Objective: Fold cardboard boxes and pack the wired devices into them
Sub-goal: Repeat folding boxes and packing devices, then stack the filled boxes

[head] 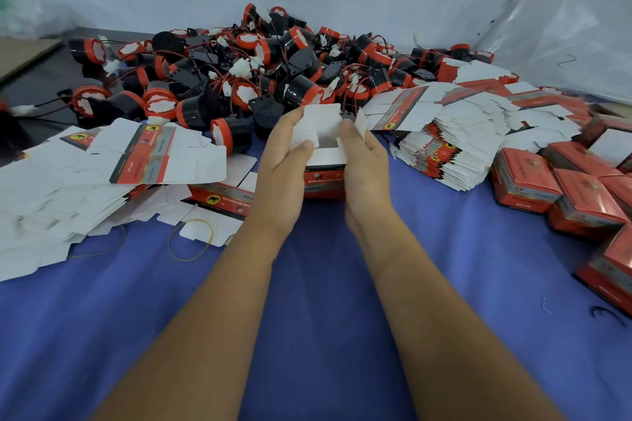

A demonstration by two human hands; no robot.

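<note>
A red carton (325, 178) was held upright over the blue cloth (325, 284), between the left hand (284, 161) and the right hand (364, 164). Fingers of both hands were curled around its sides, thumbs pressed on its open white flaps. Flat blanks (113, 161) lay to the left, closed cartons (526, 184) to the right. The heap of wired devices (256, 68) lay beyond.
</note>
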